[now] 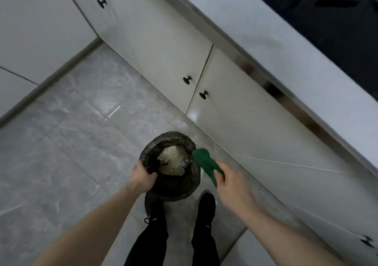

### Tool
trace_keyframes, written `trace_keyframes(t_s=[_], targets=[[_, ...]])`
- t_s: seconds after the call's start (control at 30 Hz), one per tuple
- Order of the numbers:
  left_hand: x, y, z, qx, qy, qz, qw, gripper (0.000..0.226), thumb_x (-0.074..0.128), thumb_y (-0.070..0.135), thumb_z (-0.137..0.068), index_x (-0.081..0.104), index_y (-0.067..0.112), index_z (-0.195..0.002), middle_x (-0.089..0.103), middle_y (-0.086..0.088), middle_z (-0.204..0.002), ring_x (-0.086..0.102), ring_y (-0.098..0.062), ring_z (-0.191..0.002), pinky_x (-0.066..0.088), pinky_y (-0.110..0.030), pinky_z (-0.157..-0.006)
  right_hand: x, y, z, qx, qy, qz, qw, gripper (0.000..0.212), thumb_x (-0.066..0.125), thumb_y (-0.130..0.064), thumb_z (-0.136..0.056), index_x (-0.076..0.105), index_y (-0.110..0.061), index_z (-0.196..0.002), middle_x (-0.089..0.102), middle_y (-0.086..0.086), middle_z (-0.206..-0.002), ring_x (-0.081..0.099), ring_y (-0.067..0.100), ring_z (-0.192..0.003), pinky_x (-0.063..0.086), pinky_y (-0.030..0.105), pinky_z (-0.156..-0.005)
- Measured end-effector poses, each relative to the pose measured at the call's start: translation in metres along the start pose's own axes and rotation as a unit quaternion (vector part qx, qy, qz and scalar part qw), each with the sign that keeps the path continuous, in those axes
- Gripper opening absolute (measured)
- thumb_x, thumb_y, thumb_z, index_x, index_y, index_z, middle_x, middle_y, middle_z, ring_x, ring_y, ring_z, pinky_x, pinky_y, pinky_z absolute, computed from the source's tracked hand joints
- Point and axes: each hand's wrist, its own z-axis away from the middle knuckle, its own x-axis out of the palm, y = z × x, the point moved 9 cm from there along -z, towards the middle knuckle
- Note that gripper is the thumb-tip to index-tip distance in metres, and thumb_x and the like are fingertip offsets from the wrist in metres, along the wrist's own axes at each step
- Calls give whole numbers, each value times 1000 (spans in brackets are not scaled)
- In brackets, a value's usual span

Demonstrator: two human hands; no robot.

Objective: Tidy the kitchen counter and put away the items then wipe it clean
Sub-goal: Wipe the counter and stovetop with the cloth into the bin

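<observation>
Our right hand [227, 178] keeps a closed grip on a green cloth [205, 162], pinched at its near end, while our left hand [143, 176] curls its fingers over the near-left rim of a small bin [173, 188] lined with a dark bag. From the right grip the cloth runs long and narrow, up and to the left, its free tip touching or just overlapping the bin's right rim. The bin stands on the grey tiled floor [71, 139] in front of our black shoes [206, 206], close to the white cabinet doors [235, 110] under the desk [286, 46]. Pale scraps [172, 159] lie inside the bag. The right hand is nearer the cloth's work; the bin mouth lies just left of it, so we judge that any shake-out goes leftward over the opening
</observation>
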Motion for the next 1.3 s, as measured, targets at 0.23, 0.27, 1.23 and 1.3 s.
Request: trace_keyframes(t_s=[0.23,0.27,1.23,1.3], targets=[[-72,198,231,267,50,-109,956,43,68,19,-89,55,19,-130,57,-2,-136,59,-25,-119,46,-32,-95,-109,-38,126,25,49,-150,987,32,46,-37,-105,61,-37,-133,66,-25,-113,61,-7,-97,49,18,-83],[-79,220,258,310,55,-118,942,39,67,22,-88,58,20,-125,55,0,-138,58,-23,-120,44,-30,-96,-125,-39,141,23,64,-168,983,32,45,-41,-105,61,-39,-133,68,-24,-113,63,-7,-98,53,22,-87],[212,549,497,551,4,-638,538,74,41,32,-103,-1,17,-162,-18,-3,-169,-14,-24,-156,-5,-41,-128,-372,218,201,255,199,15,946,67,14,-54,-105,-15,-29,-160,-19,6,-168,-13,35,-155,-10,62,-121],[227,564,487,538,8,-657,529,79,40,39,-105,-9,15,-162,-25,-4,-167,-19,-23,-155,-6,-42,-128,-389,242,196,258,206,7,944,67,10,-56,-104,-16,-30,-160,-19,4,-168,-13,34,-155,-11,62,-121]])
